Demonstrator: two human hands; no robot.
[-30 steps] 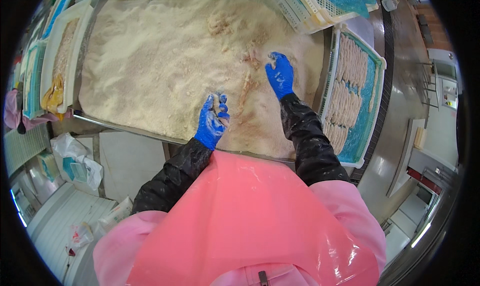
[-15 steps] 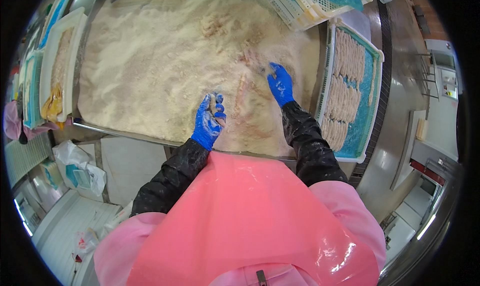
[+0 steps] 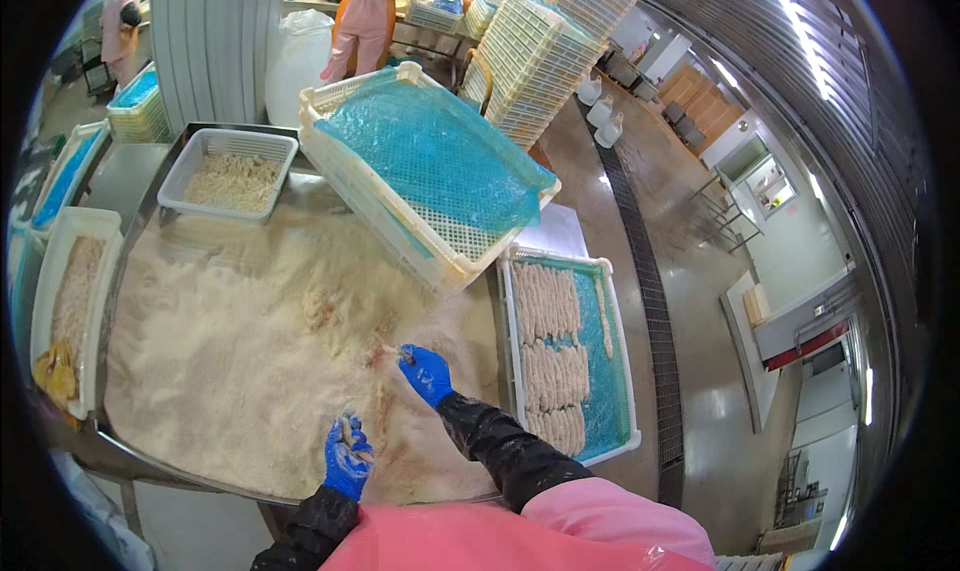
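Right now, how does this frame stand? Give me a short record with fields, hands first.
Left hand: blue-gloved left hand, fingers curled around a pale piece
Right hand: blue-gloved right hand, fingertips low over the crumbs; grip unclear
Work surface: wide bed of pale crumbs
Right side: white basket with blue lining, three groups of coated strips, one strip apart
Far side: white crates topped by a blue sheet; white tub of crumbs
Background: co-worker in pink
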